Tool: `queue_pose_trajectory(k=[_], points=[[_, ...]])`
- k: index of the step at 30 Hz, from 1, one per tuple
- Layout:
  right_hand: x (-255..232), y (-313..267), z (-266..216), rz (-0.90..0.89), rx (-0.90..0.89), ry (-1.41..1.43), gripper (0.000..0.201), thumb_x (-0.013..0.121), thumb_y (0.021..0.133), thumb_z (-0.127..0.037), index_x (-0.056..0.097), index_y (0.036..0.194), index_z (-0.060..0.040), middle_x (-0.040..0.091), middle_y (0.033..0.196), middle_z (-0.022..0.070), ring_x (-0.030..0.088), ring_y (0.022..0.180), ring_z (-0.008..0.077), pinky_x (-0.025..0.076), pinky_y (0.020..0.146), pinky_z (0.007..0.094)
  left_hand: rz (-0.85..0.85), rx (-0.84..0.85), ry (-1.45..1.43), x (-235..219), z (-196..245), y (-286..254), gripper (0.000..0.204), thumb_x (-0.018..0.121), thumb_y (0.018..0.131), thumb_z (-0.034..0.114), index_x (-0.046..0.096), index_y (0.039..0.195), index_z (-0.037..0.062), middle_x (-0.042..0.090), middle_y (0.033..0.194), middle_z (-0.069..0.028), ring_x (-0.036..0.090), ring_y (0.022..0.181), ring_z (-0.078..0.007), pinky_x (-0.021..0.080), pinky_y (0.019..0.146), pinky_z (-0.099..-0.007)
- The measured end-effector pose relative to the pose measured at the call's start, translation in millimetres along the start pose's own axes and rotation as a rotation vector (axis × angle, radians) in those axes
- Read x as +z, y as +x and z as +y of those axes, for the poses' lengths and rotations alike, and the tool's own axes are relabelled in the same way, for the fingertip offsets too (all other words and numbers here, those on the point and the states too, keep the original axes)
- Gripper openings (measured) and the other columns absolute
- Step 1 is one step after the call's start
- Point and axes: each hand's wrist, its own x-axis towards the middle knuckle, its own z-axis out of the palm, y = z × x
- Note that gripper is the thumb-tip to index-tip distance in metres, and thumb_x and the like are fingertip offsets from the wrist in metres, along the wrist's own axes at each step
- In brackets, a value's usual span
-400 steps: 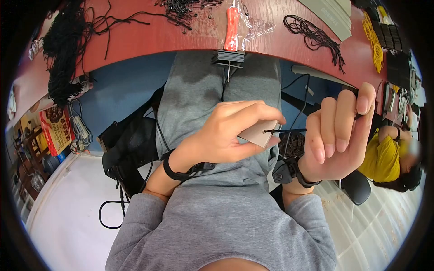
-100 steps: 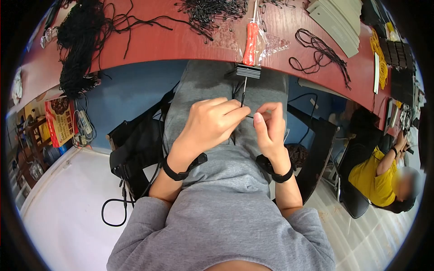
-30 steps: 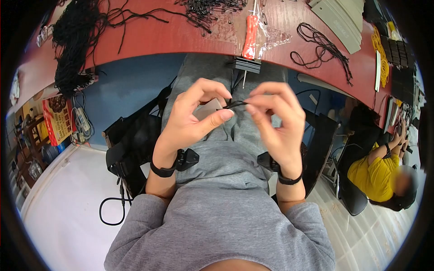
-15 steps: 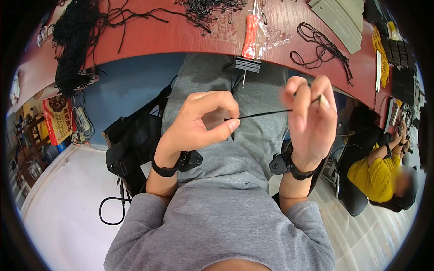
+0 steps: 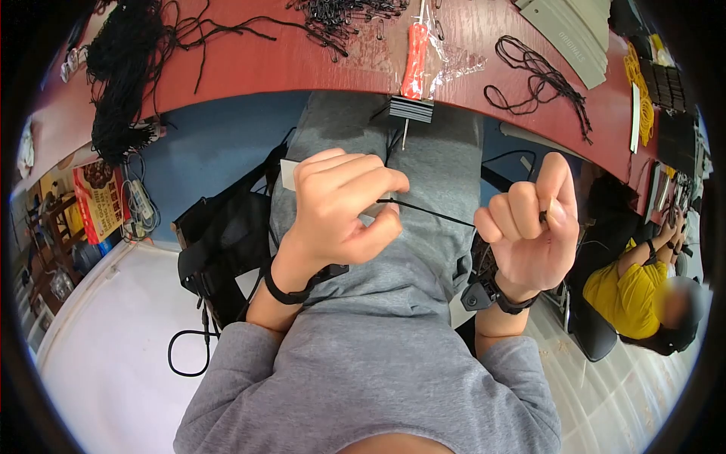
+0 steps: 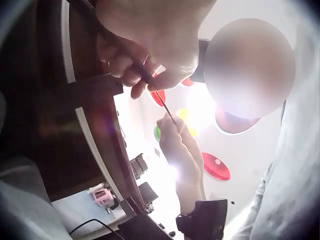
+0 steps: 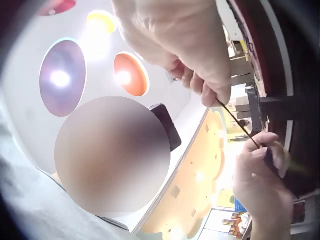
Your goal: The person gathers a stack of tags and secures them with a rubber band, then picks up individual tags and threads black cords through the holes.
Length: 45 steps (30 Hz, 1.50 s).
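Note:
My left hand (image 5: 340, 203) grips a pale grey card (image 5: 288, 174), whose corner sticks out past the knuckles. Most of the card is hidden by the fingers; in the left wrist view the card (image 6: 120, 46) appears as a dark edge-on strip. A thin black cord (image 5: 435, 213) runs straight from the card's end to my right hand (image 5: 537, 227), which pinches it between thumb and curled fingers. The same cord (image 7: 240, 124) looks taut in the right wrist view. Both hands are raised over the lap.
A red-handled tool (image 5: 414, 64) lies at the table edge, its metal rod (image 5: 405, 136) jutting past a black clamp (image 5: 411, 108). Black cords (image 5: 121, 83), safety pins (image 5: 352, 11), a looped cord (image 5: 537, 76) and grey cards (image 5: 571, 38) lie on the red table (image 5: 249, 57).
My right hand, close to the left one a second ago, has moved right and drawn the cord out straight. My left hand has turned, and the card's corner shows behind it.

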Motion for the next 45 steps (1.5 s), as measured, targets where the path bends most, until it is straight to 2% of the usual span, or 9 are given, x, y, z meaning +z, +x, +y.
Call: queue_pose_trajectory(k=[8, 10, 13, 15, 18, 21, 34, 42, 45], points=[[-1, 4, 12, 0.083, 0.014, -0.154, 0.017, 0.051, 0.094, -0.014, 0.036, 0.088, -0.0094, 0.033, 0.061, -0.0008, 0.027, 0.054, 0.0085, 0.029, 0.053, 0.0280, 0.162, 0.051, -0.022, 4, -12, -12, 0.045, 0.063, 0.060, 0.001, 0.059, 0.106, 0.0000, 0.060, 0.066, -0.0048, 0.050, 0.051, -0.0178, 0.037, 0.051, -0.0296], [7, 3, 18, 0.158, -0.105, -0.529, 0.017, 0.056, 0.088, -0.004, 0.040, 0.093, -0.0064, 0.040, 0.067, 0.0007, 0.034, 0.059, 0.0080, 0.031, 0.054, 0.0250, 0.179, 0.092, -0.056, 6, -14, -14, 0.054, 0.063, 0.065, -0.003, 0.051, 0.118, -0.0032, 0.059, 0.068, -0.0061, 0.048, 0.053, -0.0152, 0.038, 0.053, -0.0277], [12, 5, 18, 0.031, -0.100, -1.209, 0.030, 0.070, 0.082, -0.005, 0.053, 0.107, -0.0005, 0.052, 0.087, 0.0078, 0.051, 0.067, 0.0133, 0.041, 0.058, 0.0262, 0.188, 0.134, 0.073, 5, -5, -5, 0.044, 0.070, 0.061, 0.005, 0.059, 0.103, 0.0000, 0.063, 0.074, -0.0055, 0.052, 0.054, -0.0204, 0.043, 0.054, -0.0309], [18, 13, 21, -0.035, -0.166, -1.469, 0.024, 0.073, 0.081, -0.008, 0.060, 0.098, 0.0004, 0.053, 0.099, 0.0131, 0.055, 0.068, 0.0225, 0.048, 0.061, 0.0327, 0.083, 0.111, 0.138, 3, -2, -4, 0.069, 0.078, 0.063, 0.006, 0.047, 0.124, 0.0104, 0.061, 0.091, -0.0099, 0.055, 0.061, -0.0210, 0.045, 0.055, -0.0316], [22, 11, 25, -0.045, -0.066, -1.450, 0.022, 0.072, 0.081, -0.006, 0.060, 0.099, -0.0001, 0.052, 0.104, 0.0141, 0.057, 0.072, 0.0232, 0.049, 0.064, 0.0341, 0.442, 0.388, 0.089, 27, -17, -8, 0.097, 0.084, 0.062, 0.004, 0.029, 0.137, 0.0326, 0.053, 0.110, -0.0135, 0.056, 0.069, -0.0244, 0.046, 0.055, -0.0330], [14, 10, 29, -0.115, -0.161, -1.443, 0.021, 0.070, 0.080, -0.002, 0.062, 0.099, -0.0020, 0.055, 0.094, 0.0108, 0.056, 0.073, 0.0241, 0.048, 0.064, 0.0337, 0.454, 0.484, 0.048, 27, -27, -11, 0.109, 0.086, 0.061, 0.001, 0.022, 0.135, 0.0496, 0.045, 0.118, -0.0147, 0.056, 0.076, -0.0280, 0.045, 0.055, -0.0349], [16, 8, 31, -0.149, -0.246, -1.559, 0.025, 0.072, 0.072, 0.001, 0.064, 0.095, -0.0010, 0.049, 0.071, 0.0061, 0.047, 0.061, 0.0230, 0.041, 0.054, 0.0333, 0.178, 0.091, -0.088, 4, -8, -15, 0.085, 0.086, 0.067, 0.020, 0.037, 0.133, 0.0426, 0.050, 0.117, -0.0118, 0.057, 0.079, -0.0264, 0.043, 0.061, -0.0384], [9, 8, 18, -0.109, -0.364, -1.541, 0.027, 0.074, 0.070, 0.001, 0.068, 0.096, -0.0005, 0.048, 0.063, 0.0053, 0.045, 0.053, 0.0215, 0.038, 0.049, 0.0308, 0.357, 0.407, 0.371, 21, -6, -6, 0.084, 0.080, 0.075, 0.023, 0.028, 0.136, 0.0497, 0.050, 0.119, -0.0077, 0.056, 0.089, -0.0245, 0.042, 0.076, -0.0437], [17, 2, -22, 0.329, -0.389, -1.542, 0.017, 0.072, 0.078, -0.001, 0.069, 0.094, 0.0018, 0.061, 0.071, 0.0033, 0.051, 0.058, 0.0121, 0.039, 0.052, 0.0247, 0.519, 0.593, 0.465, 16, -8, 11, 0.090, 0.082, 0.075, 0.029, 0.023, 0.139, 0.0520, 0.047, 0.122, -0.0080, 0.055, 0.095, -0.0238, 0.040, 0.092, -0.0485]])
